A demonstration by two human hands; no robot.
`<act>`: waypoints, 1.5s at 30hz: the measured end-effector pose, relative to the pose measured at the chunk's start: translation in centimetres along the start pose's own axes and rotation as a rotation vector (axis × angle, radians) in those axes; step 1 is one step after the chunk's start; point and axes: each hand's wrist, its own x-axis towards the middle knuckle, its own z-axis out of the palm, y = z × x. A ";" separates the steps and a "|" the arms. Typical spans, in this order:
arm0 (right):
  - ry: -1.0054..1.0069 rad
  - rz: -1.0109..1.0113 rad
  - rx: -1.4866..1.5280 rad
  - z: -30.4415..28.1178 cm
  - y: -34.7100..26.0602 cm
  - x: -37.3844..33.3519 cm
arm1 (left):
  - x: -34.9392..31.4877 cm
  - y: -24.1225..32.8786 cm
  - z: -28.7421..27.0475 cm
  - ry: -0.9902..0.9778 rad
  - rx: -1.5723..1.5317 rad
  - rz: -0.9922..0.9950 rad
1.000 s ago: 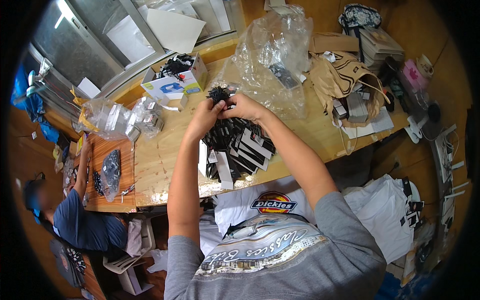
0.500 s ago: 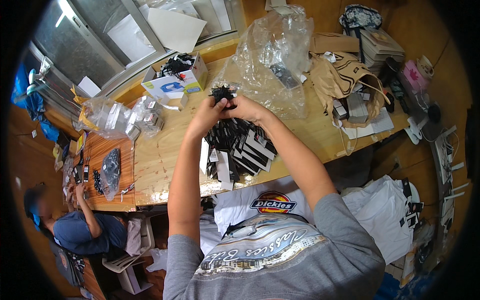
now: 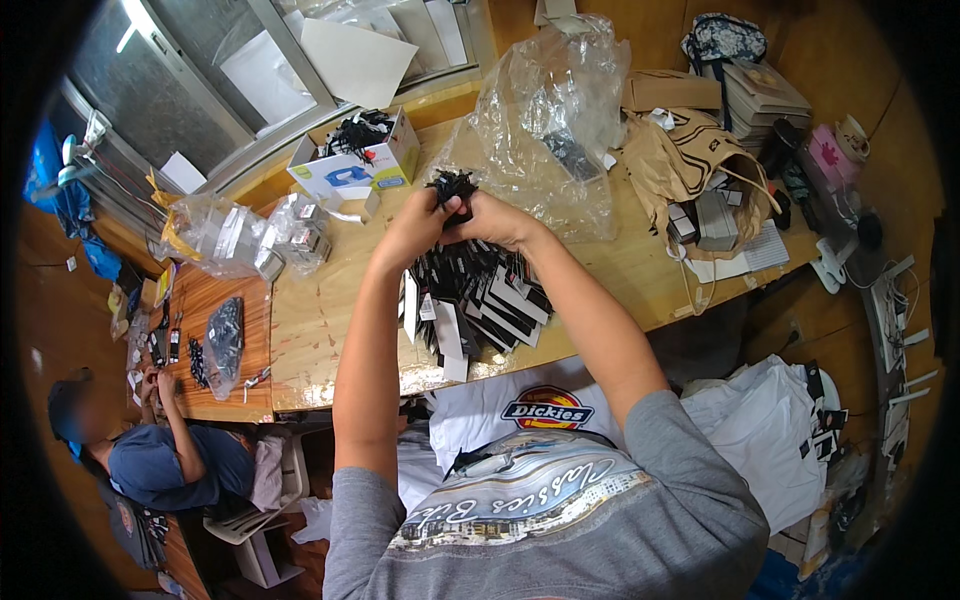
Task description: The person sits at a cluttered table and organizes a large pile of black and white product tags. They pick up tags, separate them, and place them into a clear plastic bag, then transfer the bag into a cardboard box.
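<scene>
While both forearms reach across the wooden table (image 3: 312, 330), the left hand (image 3: 412, 228) and the right hand (image 3: 497, 220) meet around a bunch of black cords (image 3: 452, 186), the fingers of each closed on it, though several fingertips are hidden. The bunch sticks out past the thumbs, at the far end of a heap of black and white tags (image 3: 480, 295) that spreads toward the near table edge. Beyond the hands, a crumpled clear plastic bag (image 3: 520, 100) lies to the right, and a white box (image 3: 322, 180) filled with black strings (image 3: 358, 134) stands to the left.
</scene>
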 end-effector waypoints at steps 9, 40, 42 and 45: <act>-0.061 0.051 0.328 0.7 0.8 -0.4 | 0.4 -0.9 1.5 0.237 0.465 0.211; 0.126 0.179 -0.006 0.4 3.7 -1.2 | 2.6 -5.7 5.8 0.317 0.104 0.195; 0.106 0.200 -0.109 0.1 3.8 -1.4 | 2.2 -5.3 6.5 0.369 0.216 0.231; 0.041 0.183 -0.132 -1.5 6.6 -1.3 | 1.5 -4.1 7.6 0.451 0.413 0.270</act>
